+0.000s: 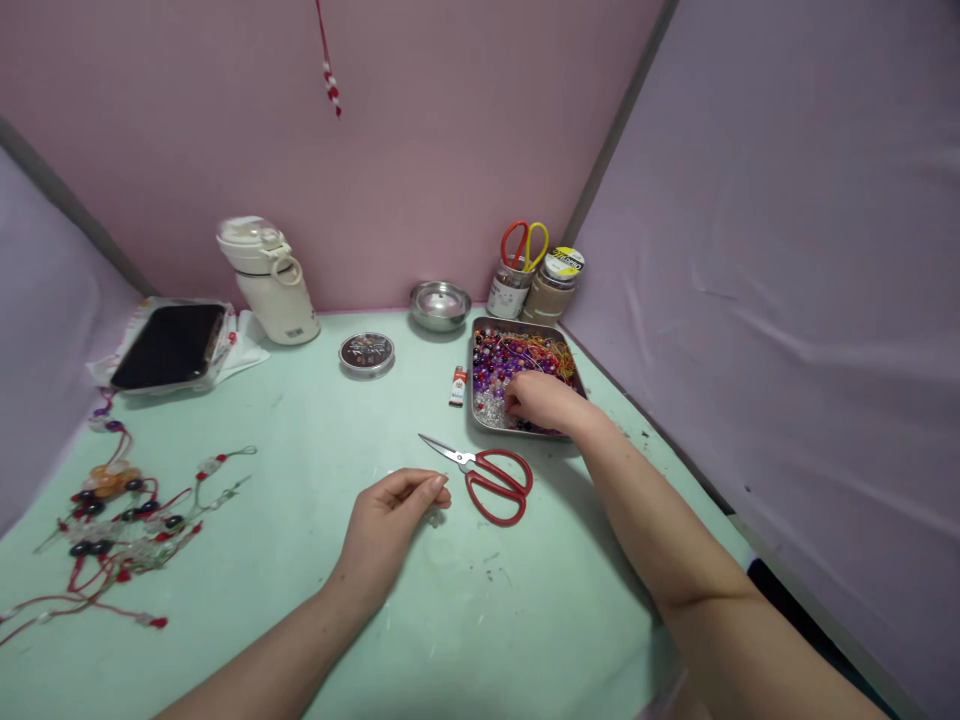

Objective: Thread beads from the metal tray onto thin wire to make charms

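Observation:
My left hand (pixel 394 520) is above the middle of the table, thumb and fingertips pinched together. Small clear bits, perhaps beads, show just below its fingertips; what the pinch holds is too small to make out. My right hand (pixel 541 398) reaches into a metal tray (pixel 480 424) of loose beads (pixel 491 375), purple, red, dark and clear. Its fingers are curled down among the clear beads at the near side, and the fingertips are partly hidden. Between the hands lie red-handled scissors (pixel 498 487), blades slightly apart and pointing left.
Beaded red cords (pixel 120 520) lie at the left. Behind them are a phone (pixel 171 345) and a white flask (pixel 274 290). A round case (pixel 366 353), a metal bowl (pixel 440 306), a lighter (pixel 457 387), a jar of scissors (pixel 510 290) and a lidded jar (pixel 553 290) stand around the tray.

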A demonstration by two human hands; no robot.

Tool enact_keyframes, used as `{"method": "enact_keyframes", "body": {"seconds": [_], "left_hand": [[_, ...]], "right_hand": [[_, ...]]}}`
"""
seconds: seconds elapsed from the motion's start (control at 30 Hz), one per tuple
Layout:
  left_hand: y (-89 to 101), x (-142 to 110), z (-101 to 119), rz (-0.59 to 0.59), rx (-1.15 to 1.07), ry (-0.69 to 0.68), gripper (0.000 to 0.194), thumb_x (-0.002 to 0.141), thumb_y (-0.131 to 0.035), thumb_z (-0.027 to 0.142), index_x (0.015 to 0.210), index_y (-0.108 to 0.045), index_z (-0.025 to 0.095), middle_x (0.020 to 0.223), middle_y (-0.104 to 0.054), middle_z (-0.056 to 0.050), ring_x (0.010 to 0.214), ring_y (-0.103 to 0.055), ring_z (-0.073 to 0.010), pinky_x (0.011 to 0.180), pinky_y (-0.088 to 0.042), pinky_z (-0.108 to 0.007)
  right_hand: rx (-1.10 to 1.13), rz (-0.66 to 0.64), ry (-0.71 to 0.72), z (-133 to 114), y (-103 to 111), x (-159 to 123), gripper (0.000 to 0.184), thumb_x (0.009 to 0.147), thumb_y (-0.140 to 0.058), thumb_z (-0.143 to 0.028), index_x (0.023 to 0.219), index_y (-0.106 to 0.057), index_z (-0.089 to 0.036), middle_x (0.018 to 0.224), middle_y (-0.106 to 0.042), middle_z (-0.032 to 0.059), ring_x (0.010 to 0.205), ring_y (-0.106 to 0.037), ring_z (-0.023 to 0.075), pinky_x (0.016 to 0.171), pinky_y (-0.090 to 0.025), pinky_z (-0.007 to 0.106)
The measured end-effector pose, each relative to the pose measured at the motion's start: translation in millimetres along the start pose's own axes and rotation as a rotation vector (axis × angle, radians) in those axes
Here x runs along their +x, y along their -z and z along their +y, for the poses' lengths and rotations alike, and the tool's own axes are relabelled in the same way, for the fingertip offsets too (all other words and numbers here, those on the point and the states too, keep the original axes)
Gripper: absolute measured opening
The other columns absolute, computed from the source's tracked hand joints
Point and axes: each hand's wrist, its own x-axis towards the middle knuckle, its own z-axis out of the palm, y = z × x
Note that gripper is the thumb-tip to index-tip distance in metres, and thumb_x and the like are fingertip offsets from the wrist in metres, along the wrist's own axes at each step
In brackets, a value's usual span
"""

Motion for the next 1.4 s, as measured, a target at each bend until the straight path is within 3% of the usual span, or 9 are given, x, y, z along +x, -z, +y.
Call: {"method": "enact_keyframes", "body": {"seconds": [0.2,0.4,0.63,0.83,1.4], "left_hand": [[0.6,-0.6,-0.4,0.001,0.011,-0.002,0.028,0.073,-0.068,0.044,0.080,-0.070,0.017,0.078,-0.070,-0.006,0.077,-0.062,-0.0182,0.075,-0.049,-0.029],[0.7,0.6,-2.5,0.002,0.000,-0.007,0.027,0.073,-0.069,0.043,0.080,-0.071,0.017,0.077,-0.071,-0.006,0.076,-0.063,-0.0184,0.073,-0.049,-0.029],[0.2,0.7,-2.2,0.009,-0.013,0.001,0.028,0.072,-0.069,0.043,0.080,-0.071,0.017,0.077,-0.071,-0.007,0.076,-0.064,-0.0189,0.073,-0.050,-0.029],[1.0,1.0,-3.4,0.008,-0.021,0.008,0.028,0.072,-0.070,0.043,0.081,-0.071,0.017,0.077,-0.071,-0.006,0.077,-0.063,-0.0183,0.074,-0.049,-0.029],[1.4,0.7,-3.2,0.003,0.006,0.002,0.027,0.073,-0.069,0.044,0.080,-0.070,0.018,0.078,-0.070,-0.006,0.077,-0.063,-0.0178,0.074,-0.049,-0.028]], "right_hand": [[-0.012,0.028,-0.017,-3.1,-2.7,0.7,0.020,0.080,-0.052,-0.016,0.085,-0.071,-0.013,0.091,-0.069,0.0139,0.084,-0.062,0.0215,0.067,-0.041,0.026],[-0.018,0.115,-0.068,1.0,-1.6,0.7,0.024,0.085,-0.046,-0.015,0.095,-0.068,-0.013,0.105,-0.064,0.0157,0.096,-0.058,0.0233,0.074,-0.041,0.027],[0.021,0.056,-0.025,10.5,6.6,-2.5,0.019,0.083,-0.053,-0.015,0.092,-0.069,-0.015,0.098,-0.067,0.0122,0.092,-0.060,0.0198,0.077,-0.040,0.024],[0.045,0.026,0.019,9.8,4.7,-2.0,0.019,0.079,-0.053,-0.013,0.084,-0.071,-0.017,0.089,-0.070,0.0094,0.084,-0.062,0.0185,0.071,-0.040,0.024],[0.009,0.009,-0.005,3.7,-0.6,1.6,0.016,0.077,-0.054,-0.016,0.079,-0.071,-0.014,0.086,-0.070,0.0120,0.081,-0.062,0.0202,0.067,-0.040,0.025]]}}
